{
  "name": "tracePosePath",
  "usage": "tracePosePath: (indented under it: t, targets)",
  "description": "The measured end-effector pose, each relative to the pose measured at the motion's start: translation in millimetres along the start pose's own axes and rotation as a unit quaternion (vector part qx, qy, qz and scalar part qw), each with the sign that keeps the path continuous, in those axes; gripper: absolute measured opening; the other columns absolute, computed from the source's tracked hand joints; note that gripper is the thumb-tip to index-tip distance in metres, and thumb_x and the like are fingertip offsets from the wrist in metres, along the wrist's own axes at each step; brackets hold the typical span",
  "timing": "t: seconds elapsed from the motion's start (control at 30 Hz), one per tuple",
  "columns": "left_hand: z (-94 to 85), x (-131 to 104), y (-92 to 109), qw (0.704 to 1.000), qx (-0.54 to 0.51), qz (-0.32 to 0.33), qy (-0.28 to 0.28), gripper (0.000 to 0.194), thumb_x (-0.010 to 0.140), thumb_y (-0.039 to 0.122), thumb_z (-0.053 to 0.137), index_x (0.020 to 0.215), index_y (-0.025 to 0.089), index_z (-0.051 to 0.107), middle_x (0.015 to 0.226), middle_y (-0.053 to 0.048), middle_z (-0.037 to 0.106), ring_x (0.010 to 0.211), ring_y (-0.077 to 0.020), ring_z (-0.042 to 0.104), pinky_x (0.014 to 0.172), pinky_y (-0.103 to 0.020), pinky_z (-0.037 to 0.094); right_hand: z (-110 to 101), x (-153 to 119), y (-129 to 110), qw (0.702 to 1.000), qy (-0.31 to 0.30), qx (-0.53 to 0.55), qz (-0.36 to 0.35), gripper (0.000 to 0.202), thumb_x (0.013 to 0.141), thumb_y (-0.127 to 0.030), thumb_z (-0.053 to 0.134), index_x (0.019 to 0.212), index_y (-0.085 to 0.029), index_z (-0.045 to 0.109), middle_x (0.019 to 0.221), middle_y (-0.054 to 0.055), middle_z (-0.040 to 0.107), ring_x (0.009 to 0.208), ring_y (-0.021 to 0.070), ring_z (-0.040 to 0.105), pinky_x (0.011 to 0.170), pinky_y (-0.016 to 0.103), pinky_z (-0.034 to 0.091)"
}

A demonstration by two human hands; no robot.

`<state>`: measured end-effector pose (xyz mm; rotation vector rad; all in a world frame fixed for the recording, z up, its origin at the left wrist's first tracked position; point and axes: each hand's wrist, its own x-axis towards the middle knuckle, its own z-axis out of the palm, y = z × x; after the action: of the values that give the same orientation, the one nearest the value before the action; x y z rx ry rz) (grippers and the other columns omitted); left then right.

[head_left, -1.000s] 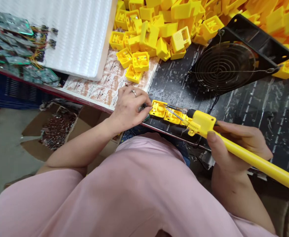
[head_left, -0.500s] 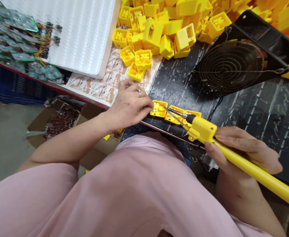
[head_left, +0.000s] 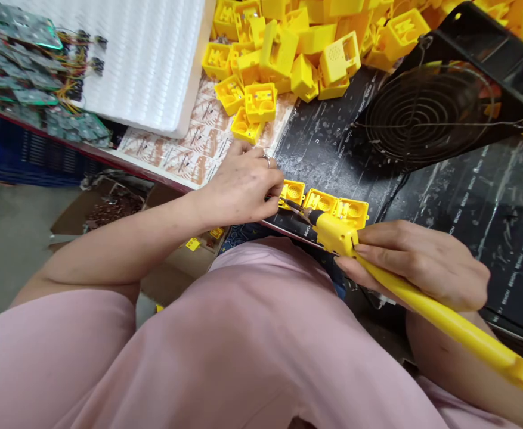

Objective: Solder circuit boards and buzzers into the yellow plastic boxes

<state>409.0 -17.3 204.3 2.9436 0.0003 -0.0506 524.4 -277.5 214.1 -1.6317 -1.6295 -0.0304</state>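
My right hand point(head_left: 422, 259) is wrapped around a yellow soldering iron point(head_left: 337, 232) with a thin guide tube beside its metal shaft. The iron's tip is at the left side of the nearest yellow plastic case point(head_left: 294, 190). My left hand point(head_left: 247, 185), a ring on one finger, rests at that case with thumb and fingertips pinched together; what they hold is hidden. A second yellow case point(head_left: 320, 201) and a third yellow case point(head_left: 353, 211) stand to the right in a row, open side up, with small metal parts inside.
A black fan point(head_left: 426, 119) with a wire guard stands at the back right. Behind are heaped yellow cases point(head_left: 279, 53). At the left, green circuit boards point(head_left: 24, 77) with wires lie beside a white foam sheet point(head_left: 140, 59). A cardboard box point(head_left: 172, 268) sits below the table edge.
The soldering iron has moved left and its tip now reaches the left part of the first case, close to my left fingers. My left hand has shifted slightly right.
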Motion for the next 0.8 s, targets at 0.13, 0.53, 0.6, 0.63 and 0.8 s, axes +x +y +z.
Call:
tracePosePath:
  t: [0.13, 0.53, 0.6, 0.63, 0.8]
  targets:
    - [-4.1, 3, 2, 0.999, 0.025, 0.004, -0.02, 0.019, 0.083, 0.027, 0.054, 0.076, 0.02, 0.071, 0.079, -0.004, 0.071, 0.093, -0.0261, 0.063, 0.098, -0.048, 0.04, -7, 14, 1, 0.996, -0.033, -0.035, -0.08, 0.026, 0.076, -0.007, 0.087, 0.093, -0.014, 0.069, 0.081, 0.006, 0.075, 0.072, 0.0181, 0.074, 0.068, 0.03, 0.064]
    - [-4.0, 5, 1, 0.999, 0.044, 0.022, -0.007, 0.018, 0.079, 0.027, 0.054, 0.07, 0.021, 0.069, 0.07, -0.004, 0.069, 0.087, -0.0254, 0.065, 0.094, -0.048, 0.042, -3, 3, 2, 0.999, 0.009, -0.009, -0.05, 0.021, 0.083, -0.018, 0.085, 0.095, -0.022, 0.069, 0.083, 0.001, 0.075, 0.072, 0.0152, 0.073, 0.067, 0.028, 0.063]
    - [-4.1, 5, 1, 0.999, 0.043, 0.027, -0.001, 0.016, 0.077, 0.026, 0.056, 0.068, 0.021, 0.068, 0.069, -0.004, 0.069, 0.086, -0.0251, 0.065, 0.093, -0.047, 0.043, 2, 9, 6, 0.996, 0.014, -0.009, -0.083, 0.023, 0.08, -0.018, 0.087, 0.094, -0.019, 0.069, 0.081, 0.002, 0.075, 0.07, 0.0158, 0.073, 0.063, 0.027, 0.063]
    - [-4.3, 6, 0, 0.999, 0.043, 0.029, -0.001, 0.015, 0.077, 0.026, 0.056, 0.068, 0.021, 0.067, 0.069, -0.004, 0.068, 0.087, -0.0249, 0.065, 0.093, -0.046, 0.043, 2, 10, 7, 0.996, 0.013, -0.012, -0.093, 0.023, 0.08, -0.017, 0.087, 0.093, -0.019, 0.069, 0.08, 0.003, 0.074, 0.069, 0.0163, 0.073, 0.062, 0.028, 0.062]
    - [-6.9, 7, 1, 0.999, 0.031, 0.02, -0.016, 0.015, 0.077, 0.027, 0.056, 0.069, 0.021, 0.068, 0.07, -0.004, 0.068, 0.088, -0.026, 0.066, 0.092, -0.046, 0.043, -12, -5, 11, 1.0, -0.011, -0.007, -0.016, 0.01, 0.092, -0.026, 0.076, 0.1, -0.023, 0.071, 0.087, 0.005, 0.076, 0.079, 0.0183, 0.075, 0.075, 0.032, 0.065]
